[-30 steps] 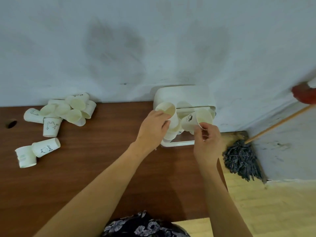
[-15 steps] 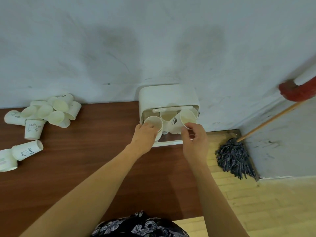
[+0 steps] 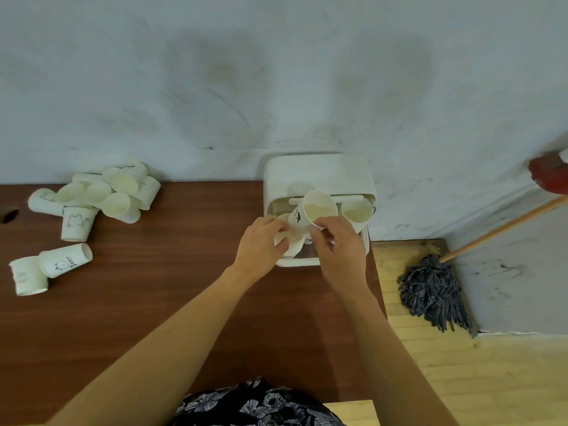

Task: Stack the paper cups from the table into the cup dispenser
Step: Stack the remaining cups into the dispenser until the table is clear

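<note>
Paper cup [image 3: 313,213] now lifted, tilted; both hands' grip converged on it.

The scene is viewed from one head-worn camera, angled forward and down onto the brown wooden table [image 3: 129,302], close up.

White paper cup [image 3: 316,212] tilted before white cup dispenser [image 3: 319,172].

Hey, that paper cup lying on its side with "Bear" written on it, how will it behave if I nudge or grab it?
The Bear cup lies on its side, so it would probably roll in a curve. It looks thin-walled: likely very light, and easily crushed.
</note>
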Demonstrator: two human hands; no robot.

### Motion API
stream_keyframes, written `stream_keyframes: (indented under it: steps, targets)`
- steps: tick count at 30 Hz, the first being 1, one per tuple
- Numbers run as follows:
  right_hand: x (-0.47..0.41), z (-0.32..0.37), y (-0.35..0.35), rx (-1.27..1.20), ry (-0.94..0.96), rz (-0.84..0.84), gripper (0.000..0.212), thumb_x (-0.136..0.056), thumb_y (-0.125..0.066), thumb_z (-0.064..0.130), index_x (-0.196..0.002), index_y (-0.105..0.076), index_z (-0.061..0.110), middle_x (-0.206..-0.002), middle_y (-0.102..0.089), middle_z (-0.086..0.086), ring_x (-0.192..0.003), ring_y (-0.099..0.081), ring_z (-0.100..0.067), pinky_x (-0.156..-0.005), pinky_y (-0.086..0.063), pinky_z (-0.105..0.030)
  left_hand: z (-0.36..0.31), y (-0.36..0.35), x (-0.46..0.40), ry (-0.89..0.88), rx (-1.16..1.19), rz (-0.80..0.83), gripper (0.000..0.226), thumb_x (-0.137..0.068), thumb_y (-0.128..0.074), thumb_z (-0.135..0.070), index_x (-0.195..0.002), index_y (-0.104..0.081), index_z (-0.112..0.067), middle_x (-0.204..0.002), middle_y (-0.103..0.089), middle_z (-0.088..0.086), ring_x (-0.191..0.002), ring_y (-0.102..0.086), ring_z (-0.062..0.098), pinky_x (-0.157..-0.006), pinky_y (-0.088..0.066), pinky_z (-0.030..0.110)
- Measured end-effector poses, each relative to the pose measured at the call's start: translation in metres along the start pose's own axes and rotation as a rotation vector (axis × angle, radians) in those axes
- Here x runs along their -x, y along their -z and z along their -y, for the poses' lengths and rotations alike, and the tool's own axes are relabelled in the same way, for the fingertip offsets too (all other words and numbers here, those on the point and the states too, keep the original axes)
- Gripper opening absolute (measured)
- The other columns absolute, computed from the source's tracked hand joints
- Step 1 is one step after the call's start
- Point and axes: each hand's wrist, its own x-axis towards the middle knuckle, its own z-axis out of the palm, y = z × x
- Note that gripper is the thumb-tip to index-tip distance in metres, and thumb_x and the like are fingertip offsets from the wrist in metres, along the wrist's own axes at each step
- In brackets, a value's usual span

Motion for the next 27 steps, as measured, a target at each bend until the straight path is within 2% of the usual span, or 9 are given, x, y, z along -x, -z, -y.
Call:
stream_keyframes:
  steps: [4, 6, 8, 11, 14, 19, 22, 24, 27]
  targets:
    - [-0.003, -0.002, -0.02, 0.104, 0.109, 0.08, 0.012, -0.093, -0.065, 0.021, -0.099, -0.07, 0.012, -0.098, -0.066, 0.002, -0.078, -0.055, -0.005, -0.067, -0.045, -0.012, 0.011, 0.005, 0.003, 0.08, 0.055, -0.012, 0.029, -0.084, -0.071, -0.026, -0.111, -0.059, -0.023, -0.104, -0.058, -0.011, -0.094, -0.053, 0.009, -0.084, -0.049, 0.026]
    - [-0.004, -0.004, -0.026, 0.161, 0.083, 0.148, 0.014, -0.093, -0.064, 0.024, -0.099, -0.072, 0.013, -0.096, -0.066, 0.002, -0.077, -0.051, -0.005, -0.064, -0.036, -0.01, 0.013, 0.007, 0.003, 0.108, 0.088, 0.02, 0.036, -0.083, -0.072, -0.027, -0.114, -0.056, -0.024, -0.103, -0.055, -0.011, -0.09, -0.053, 0.007, -0.082, -0.051, 0.025]
    - [-0.007, -0.008, -0.035, 0.239, 0.051, 0.23, 0.017, -0.094, -0.062, 0.028, -0.1, -0.073, 0.015, -0.094, -0.066, 0.003, -0.079, -0.051, -0.008, -0.063, -0.032, -0.014, 0.016, 0.008, 0.002, 0.12, 0.106, 0.073, 0.044, -0.082, -0.073, -0.027, -0.12, -0.052, -0.023, -0.106, -0.053, -0.01, -0.088, -0.052, 0.007, -0.082, -0.05, 0.026]
    - [-0.011, -0.013, -0.046, 0.312, 0.022, 0.327, 0.018, -0.095, -0.06, 0.029, -0.099, -0.074, 0.017, -0.091, -0.066, 0.001, -0.082, -0.056, -0.015, -0.068, -0.037, -0.023, 0.02, 0.006, 0.001, 0.131, 0.149, 0.131, 0.055, -0.08, -0.073, -0.028, -0.129, -0.048, -0.024, -0.113, -0.054, -0.008, -0.086, -0.051, 0.007, -0.082, -0.05, 0.028]
    - [-0.014, -0.019, -0.058, 0.331, -0.017, 0.415, 0.019, -0.096, -0.058, 0.027, -0.095, -0.074, 0.017, -0.089, -0.068, -0.001, -0.085, -0.058, -0.02, -0.068, -0.044, -0.03, 0.02, 0.005, 0.0, 0.127, 0.185, 0.155, 0.057, -0.08, -0.072, -0.028, -0.131, -0.046, -0.026, -0.117, -0.055, -0.006, -0.084, -0.055, 0.008, -0.082, -0.052, 0.032]
    - [-0.016, -0.024, -0.067, 0.343, -0.044, 0.45, 0.02, -0.095, -0.058, 0.03, -0.097, -0.075, 0.018, -0.092, -0.072, 0.001, -0.09, -0.059, -0.022, -0.069, -0.046, -0.032, 0.023, 0.001, 0.0, 0.144, 0.205, 0.182, 0.063, -0.079, -0.072, -0.026, -0.135, -0.043, -0.027, -0.118, -0.055, -0.006, -0.084, -0.057, 0.01, -0.085, -0.053, 0.039]
    - [-0.011, -0.022, -0.066, 0.298, -0.032, 0.388, 0.022, -0.093, -0.062, 0.028, -0.112, -0.068, 0.018, -0.114, -0.066, 0.002, -0.094, -0.06, -0.021, -0.071, -0.045, -0.029, 0.025, 0.0, -0.001, 0.173, 0.238, 0.188, 0.066, -0.08, -0.073, -0.023, -0.137, -0.04, -0.028, -0.118, -0.055, -0.005, -0.084, -0.057, 0.01, -0.084, -0.054, 0.037]
    - [-0.003, -0.018, -0.064, 0.202, -0.054, 0.255, 0.032, -0.09, -0.066, 0.024, -0.119, -0.056, 0.016, -0.127, -0.053, 0.003, -0.084, -0.06, -0.014, -0.068, -0.045, -0.023, 0.027, -0.002, -0.003, 0.206, 0.245, 0.192, 0.064, -0.081, -0.073, -0.022, -0.135, -0.041, -0.026, -0.119, -0.056, -0.003, -0.085, -0.058, 0.012, -0.083, -0.054, 0.037]
    - [0.007, -0.019, -0.062, 0.103, -0.261, 0.104, 0.04, -0.086, -0.07, 0.019, -0.119, -0.047, 0.015, -0.122, -0.049, 0.0, -0.081, -0.06, -0.012, -0.066, -0.045, -0.02, 0.03, -0.007, -0.004, 0.25, 0.245, 0.209, 0.06, -0.081, -0.074, -0.023, -0.131, -0.041, -0.024, -0.115, -0.055, -0.002, -0.083, -0.059, 0.015, -0.076, -0.058, 0.041]
